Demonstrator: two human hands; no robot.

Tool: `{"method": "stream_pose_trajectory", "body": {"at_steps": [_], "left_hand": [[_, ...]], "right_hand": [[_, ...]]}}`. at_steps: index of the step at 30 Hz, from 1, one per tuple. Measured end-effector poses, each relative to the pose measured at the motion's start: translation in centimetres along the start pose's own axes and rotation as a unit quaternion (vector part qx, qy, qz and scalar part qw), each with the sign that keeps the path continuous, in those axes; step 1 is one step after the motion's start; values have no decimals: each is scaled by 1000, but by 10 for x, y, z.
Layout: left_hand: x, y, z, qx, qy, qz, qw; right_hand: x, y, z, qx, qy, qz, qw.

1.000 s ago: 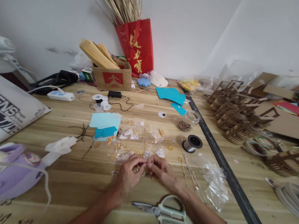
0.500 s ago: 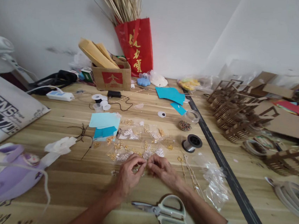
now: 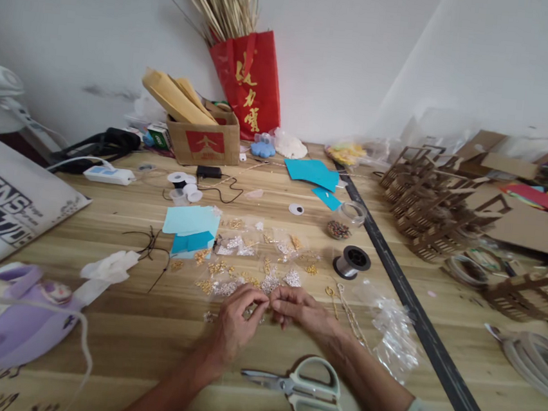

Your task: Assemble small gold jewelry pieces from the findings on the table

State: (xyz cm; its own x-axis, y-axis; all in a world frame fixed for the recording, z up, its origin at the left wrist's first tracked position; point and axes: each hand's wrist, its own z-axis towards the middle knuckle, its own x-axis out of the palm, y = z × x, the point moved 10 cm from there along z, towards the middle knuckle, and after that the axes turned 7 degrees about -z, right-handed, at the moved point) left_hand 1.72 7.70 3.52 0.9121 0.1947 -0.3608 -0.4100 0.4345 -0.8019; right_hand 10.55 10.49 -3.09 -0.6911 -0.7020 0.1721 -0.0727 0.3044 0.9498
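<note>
My left hand and my right hand meet fingertip to fingertip low over the wooden table. Each is closed in a pinch between thumb and forefinger; whatever sits in the pinches is too small to make out. Just beyond my fingers lie small piles of silver findings and gold findings, some on clear bags. Right of my right hand rest thin gold and silver chains. Scissors with pale green handles lie below my hands, blades pointing left.
A wire spool and a jar of beads stand to the right, near crumpled clear bags. Blue cards lie left of the findings. A purple iron sits at far left, brown lattice baskets at right.
My right hand has shifted slightly, its lower fingers now showing curled beneath. My left hand stays almost in place, and the things on the table have not moved.
</note>
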Motion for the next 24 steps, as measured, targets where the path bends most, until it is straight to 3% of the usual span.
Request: {"method": "stream_pose_trajectory", "body": {"at_steps": [8,15,24], "left_hand": [[4,-19,-6,117,29,96,988],[12,-35,-11,192,64,233,951],[26,-33,-18,226,125,330,908]], "right_hand": [[-1,-3,2,12,0,30,999],[-3,-7,3,11,-18,40,999],[-5,-8,2,14,-48,-18,999]]}}
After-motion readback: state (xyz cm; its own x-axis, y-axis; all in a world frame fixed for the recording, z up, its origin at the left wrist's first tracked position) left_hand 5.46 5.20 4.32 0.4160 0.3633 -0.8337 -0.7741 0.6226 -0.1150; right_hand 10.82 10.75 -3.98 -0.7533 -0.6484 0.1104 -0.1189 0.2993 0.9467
